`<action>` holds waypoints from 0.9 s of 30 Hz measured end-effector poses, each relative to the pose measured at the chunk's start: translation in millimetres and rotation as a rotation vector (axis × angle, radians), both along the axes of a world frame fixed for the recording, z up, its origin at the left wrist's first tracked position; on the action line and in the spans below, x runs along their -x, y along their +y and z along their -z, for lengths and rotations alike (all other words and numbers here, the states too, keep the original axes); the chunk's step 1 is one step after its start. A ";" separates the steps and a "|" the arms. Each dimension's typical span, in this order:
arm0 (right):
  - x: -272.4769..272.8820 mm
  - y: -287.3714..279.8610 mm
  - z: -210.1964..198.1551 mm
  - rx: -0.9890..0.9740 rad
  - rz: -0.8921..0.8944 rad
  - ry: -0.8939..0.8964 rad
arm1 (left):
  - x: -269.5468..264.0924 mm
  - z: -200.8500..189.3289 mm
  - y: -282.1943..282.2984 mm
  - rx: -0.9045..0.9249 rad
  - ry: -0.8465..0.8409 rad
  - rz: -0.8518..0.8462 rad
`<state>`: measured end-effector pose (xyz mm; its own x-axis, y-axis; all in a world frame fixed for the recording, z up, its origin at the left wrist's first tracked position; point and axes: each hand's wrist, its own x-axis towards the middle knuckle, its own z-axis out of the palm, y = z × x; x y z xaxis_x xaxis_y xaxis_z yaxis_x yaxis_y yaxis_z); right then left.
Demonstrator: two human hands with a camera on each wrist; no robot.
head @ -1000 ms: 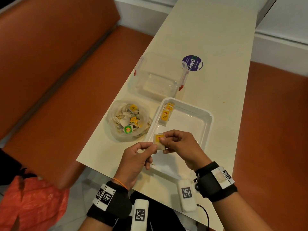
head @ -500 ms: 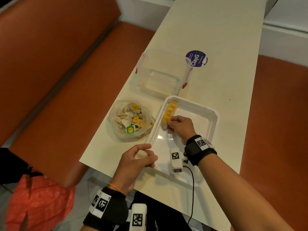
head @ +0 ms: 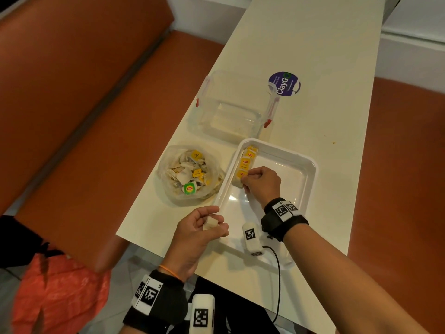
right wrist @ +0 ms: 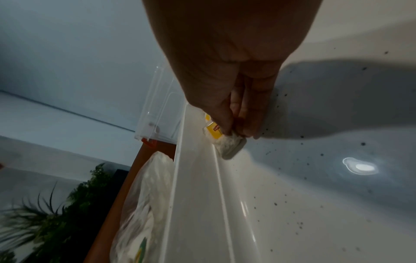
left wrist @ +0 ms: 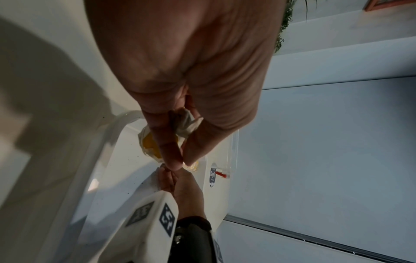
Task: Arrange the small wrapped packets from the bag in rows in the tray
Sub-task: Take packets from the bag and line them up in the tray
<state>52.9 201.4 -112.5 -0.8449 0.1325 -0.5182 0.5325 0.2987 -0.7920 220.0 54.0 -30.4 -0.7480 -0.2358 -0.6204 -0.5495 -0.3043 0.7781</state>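
A white tray lies on the table with a row of yellow-labelled packets along its left wall. My right hand is inside the tray at the near end of that row, its fingertips pinching the nearest packet against the wall. My left hand hovers by the tray's near left corner, pinching another small pale packet between thumb and fingers; in the left wrist view it is the crumpled packet. A clear bag full of packets sits left of the tray.
An empty clear plastic box with red clips stands behind the tray and bag. A round purple sticker is on the table further back. The table edge runs just left of the bag, with an orange bench beyond it.
My right hand carried a packet from in front of me into the tray and set it at the near end of the row. The left hand stayed by the tray's corner.
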 end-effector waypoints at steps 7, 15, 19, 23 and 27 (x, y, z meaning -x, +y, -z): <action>-0.7 1.1 4.5 -0.087 -0.063 0.125 | -0.1 -0.6 0.3 0.001 0.000 0.009; -4.2 -3.8 11.4 -0.243 -0.309 0.220 | 0.7 -0.5 -1.0 -0.038 0.000 -0.015; -9.3 -2.6 -7.6 -0.234 -0.316 0.244 | 2.5 -4.3 -1.7 -0.170 0.028 -0.066; -33.7 4.2 -65.8 -0.059 -0.528 0.260 | 5.9 -7.3 -4.1 -0.278 0.038 -0.115; -64.6 21.1 -115.0 0.079 -0.879 0.318 | 5.5 -11.8 -5.8 -0.277 0.042 -0.050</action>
<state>117.4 222.5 2.5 -0.7287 -0.6465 -0.2260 -0.1039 0.4305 -0.8966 214.5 48.2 -18.6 -0.7659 -0.0992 -0.6353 -0.4975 -0.5344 0.6833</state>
